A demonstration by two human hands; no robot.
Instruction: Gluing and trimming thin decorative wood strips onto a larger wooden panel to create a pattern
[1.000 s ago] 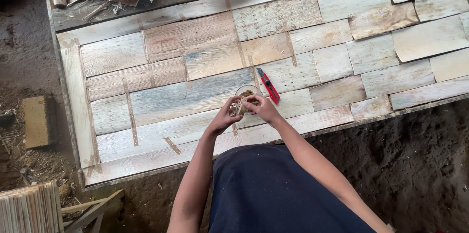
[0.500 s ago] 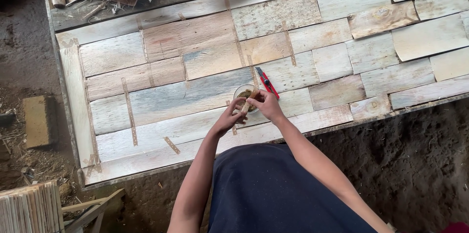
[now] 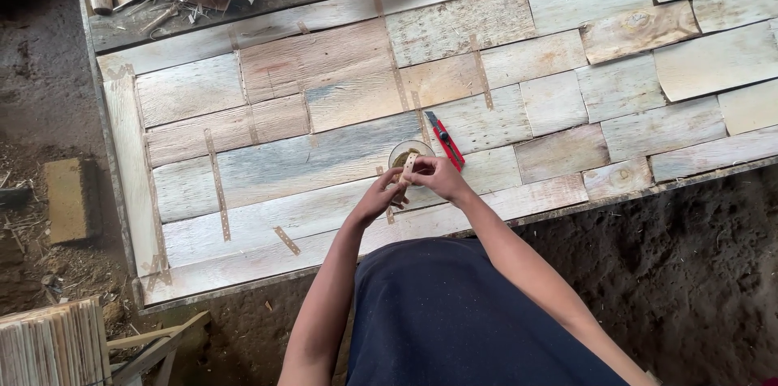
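A short tan strip of paper tape point(image 3: 406, 169), its long axis running toward the far edge, is pinched between the left hand point(image 3: 379, 196) and right hand point(image 3: 438, 177) near the near edge of the pale patchwork veneer sheet point(image 3: 324, 110), over a small round glass bowl point(image 3: 409, 151). A red utility knife point(image 3: 445, 141) lies just beside it. Dark earth floor point(image 3: 689, 248) surrounds the bench.

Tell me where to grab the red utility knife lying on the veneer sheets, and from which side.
Grip the red utility knife by its red handle, the end nearest the person, coming from above and its right. The blade points away at the far end, and the small bowl crowds its left side.
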